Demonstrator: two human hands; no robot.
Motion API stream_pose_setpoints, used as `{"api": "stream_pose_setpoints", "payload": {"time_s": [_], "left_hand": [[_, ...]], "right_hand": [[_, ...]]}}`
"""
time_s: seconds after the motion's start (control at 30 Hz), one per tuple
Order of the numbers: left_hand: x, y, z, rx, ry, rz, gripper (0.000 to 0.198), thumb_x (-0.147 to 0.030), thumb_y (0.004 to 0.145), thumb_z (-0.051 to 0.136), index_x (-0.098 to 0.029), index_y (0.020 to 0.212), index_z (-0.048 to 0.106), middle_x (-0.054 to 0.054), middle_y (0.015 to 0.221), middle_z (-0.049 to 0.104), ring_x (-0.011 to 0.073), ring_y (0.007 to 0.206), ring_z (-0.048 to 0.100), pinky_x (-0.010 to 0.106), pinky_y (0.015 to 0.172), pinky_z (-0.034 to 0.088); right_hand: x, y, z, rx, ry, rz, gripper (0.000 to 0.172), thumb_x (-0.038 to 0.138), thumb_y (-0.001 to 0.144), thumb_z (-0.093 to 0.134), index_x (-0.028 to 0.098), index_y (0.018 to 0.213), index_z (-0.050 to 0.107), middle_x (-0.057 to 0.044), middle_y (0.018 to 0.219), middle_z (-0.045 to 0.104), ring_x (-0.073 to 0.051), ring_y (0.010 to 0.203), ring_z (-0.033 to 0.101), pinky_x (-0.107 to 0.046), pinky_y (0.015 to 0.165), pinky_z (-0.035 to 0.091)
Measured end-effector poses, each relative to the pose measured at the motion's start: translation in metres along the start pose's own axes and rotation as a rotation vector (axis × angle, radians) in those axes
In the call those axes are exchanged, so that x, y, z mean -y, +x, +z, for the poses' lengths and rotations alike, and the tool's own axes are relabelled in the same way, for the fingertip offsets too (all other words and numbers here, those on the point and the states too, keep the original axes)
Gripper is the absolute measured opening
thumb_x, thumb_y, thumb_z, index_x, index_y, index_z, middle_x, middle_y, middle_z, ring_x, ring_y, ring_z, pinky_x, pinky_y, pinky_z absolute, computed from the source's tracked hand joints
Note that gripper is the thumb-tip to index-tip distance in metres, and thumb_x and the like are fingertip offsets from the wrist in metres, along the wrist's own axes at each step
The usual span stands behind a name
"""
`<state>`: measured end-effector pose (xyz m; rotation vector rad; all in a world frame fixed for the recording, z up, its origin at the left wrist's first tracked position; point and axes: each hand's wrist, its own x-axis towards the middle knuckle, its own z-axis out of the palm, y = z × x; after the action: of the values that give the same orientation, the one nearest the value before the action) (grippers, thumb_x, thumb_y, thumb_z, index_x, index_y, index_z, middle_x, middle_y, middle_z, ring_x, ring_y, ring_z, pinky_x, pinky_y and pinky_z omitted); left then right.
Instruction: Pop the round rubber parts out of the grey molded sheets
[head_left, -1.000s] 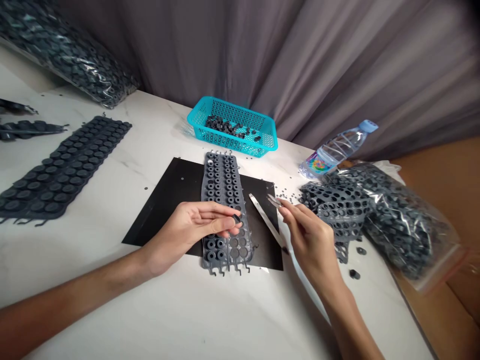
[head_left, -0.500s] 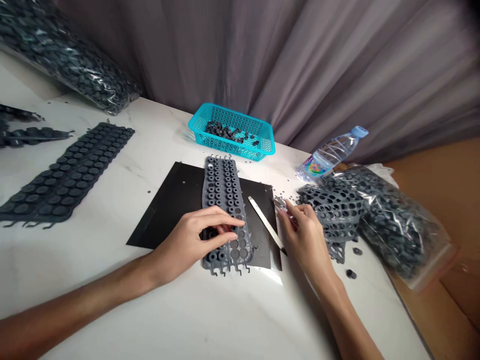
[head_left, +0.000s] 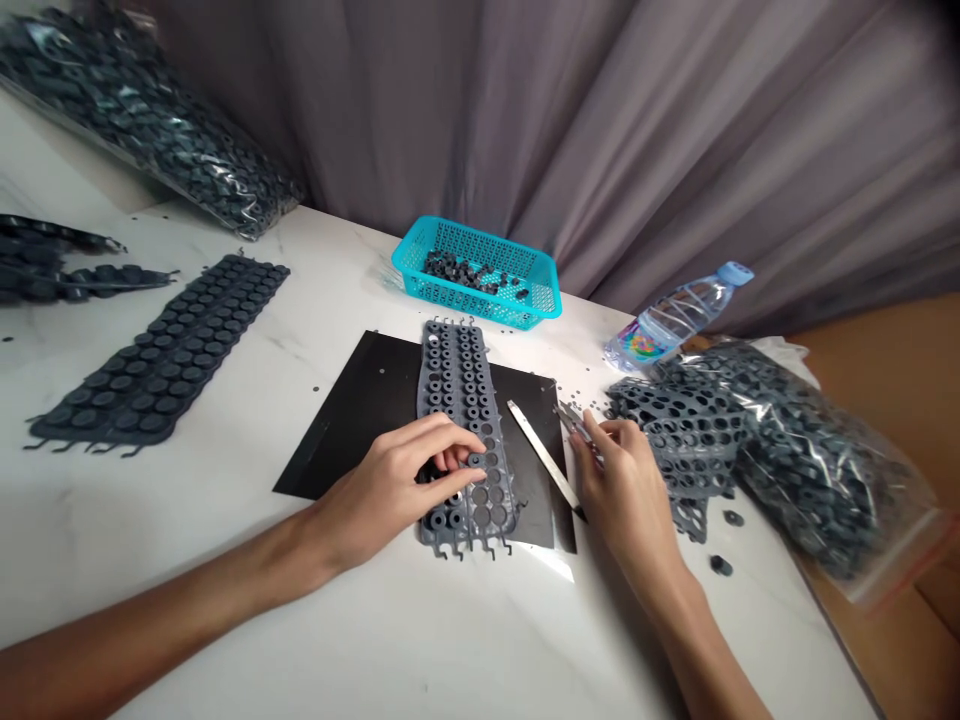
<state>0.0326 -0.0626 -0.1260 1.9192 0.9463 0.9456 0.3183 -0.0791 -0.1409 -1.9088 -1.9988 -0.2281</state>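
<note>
My left hand [head_left: 409,480] lies over a dark grey rubber sheet [head_left: 501,500] with rows of small ringed plugs. Its thumb and forefinger close around one round rubber plug [head_left: 476,461]; whether the plug is still seated in the sheet I cannot tell. The sheet's lower right part shows flat round spots without raised plugs. In my right hand [head_left: 619,480] is a small silver pointed metal tool [head_left: 568,412], its tips toward the sheet and most of it hidden by the fingers. Between the hands a slim metal cutter knife [head_left: 541,452] rests on a black mat [head_left: 360,420].
A turquoise basket [head_left: 480,303] of loose plugs stands behind the sheet. Another plug sheet [head_left: 169,355] lies left. To the right are punched-out sheets [head_left: 686,440], a water bottle [head_left: 679,320] and a bag of dark pieces [head_left: 817,480]. A larger bag [head_left: 165,130] sits back left.
The view has shifted, so everything sits slightly further right and lower. A plug now shows between my left fingertips. The tool in my right hand has turned and shows more clearly.
</note>
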Motion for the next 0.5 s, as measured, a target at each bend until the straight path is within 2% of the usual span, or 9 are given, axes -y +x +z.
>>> {"api": "stream_pose_setpoints", "payload": {"time_s": [0.13, 0.3, 0.4, 0.5], "left_hand": [[-0.004, -0.001, -0.001, 0.017, -0.040, -0.017, 0.015, -0.031, 0.094, 0.069, -0.023, 0.107, 0.068, 0.001, 0.093, 0.064, 0.0138, 0.082, 0.061, 0.027, 0.082, 0.053], [0.000, 0.001, -0.009, -0.018, 0.035, 0.054, 0.016, -0.033, 0.096, 0.066, -0.024, 0.110, 0.069, 0.003, 0.094, 0.065, 0.0150, 0.080, 0.061, 0.028, 0.079, 0.053], [0.010, 0.016, -0.022, -0.060, 0.115, 0.063, 0.015, -0.036, 0.096, 0.067, -0.025, 0.106, 0.070, 0.002, 0.091, 0.061, 0.0156, 0.081, 0.060, 0.029, 0.077, 0.051], [0.023, 0.047, -0.038, -0.133, 0.225, 0.070, 0.022, -0.043, 0.093, 0.068, -0.025, 0.105, 0.073, 0.001, 0.085, 0.055, 0.0154, 0.075, 0.054, 0.028, 0.071, 0.049]], "right_hand": [[0.003, -0.003, 0.007, -0.029, -0.041, -0.016, 0.042, 0.038, 0.107, 0.037, 0.016, 0.134, 0.058, -0.016, 0.109, 0.053, -0.029, 0.097, 0.052, -0.036, 0.066, 0.047], [0.003, -0.005, 0.017, -0.005, -0.060, -0.029, 0.041, 0.027, 0.106, 0.036, 0.015, 0.143, 0.047, -0.016, 0.109, 0.052, -0.029, 0.098, 0.051, -0.041, 0.077, 0.053], [-0.002, -0.007, 0.024, -0.030, -0.079, -0.058, 0.046, 0.014, 0.101, 0.038, 0.011, 0.146, 0.044, -0.018, 0.110, 0.052, -0.030, 0.100, 0.051, -0.047, 0.085, 0.054], [-0.007, -0.009, 0.032, -0.092, -0.106, -0.060, 0.055, 0.002, 0.093, 0.039, 0.012, 0.148, 0.042, -0.018, 0.111, 0.053, -0.031, 0.100, 0.052, -0.050, 0.087, 0.054]]}}
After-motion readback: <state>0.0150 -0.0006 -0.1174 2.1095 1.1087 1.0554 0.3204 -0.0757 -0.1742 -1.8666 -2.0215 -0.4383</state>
